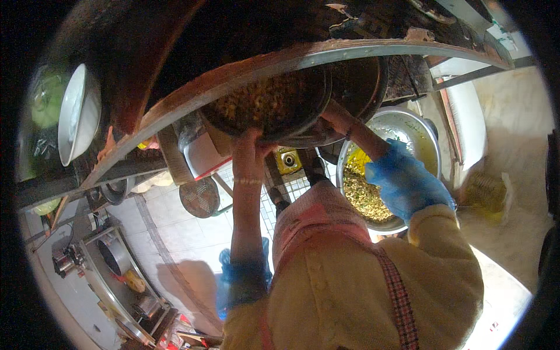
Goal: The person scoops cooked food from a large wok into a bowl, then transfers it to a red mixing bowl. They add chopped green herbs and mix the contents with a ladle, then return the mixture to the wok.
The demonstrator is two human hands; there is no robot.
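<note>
A round metal basin (267, 105) of chopped food is tucked partly under a wooden table edge. My left hand (253, 139) grips its near rim, with fingers curled beneath. On the right side of the same basin, my right hand (337, 116) holds the rim; its fingertips are hidden. Behind and to the right sits a second dark basin (363, 87), shaded by the table. Beneath my right forearm stands a large metal basin (431, 151) with chopped, greenish-yellow food (365, 197) and a yellow object (356, 162) in it. Blue sleeve covers are on both forearms.
The tabletop edge (306, 57) crosses above my hands. A white bowl (78, 116) rests on the table at left. Below stand a round stool (199, 197) and a yellow floor drain or fixture (288, 160). A metal counter with a pot (113, 256) is at lower left. A white sack (466, 124) leans at right.
</note>
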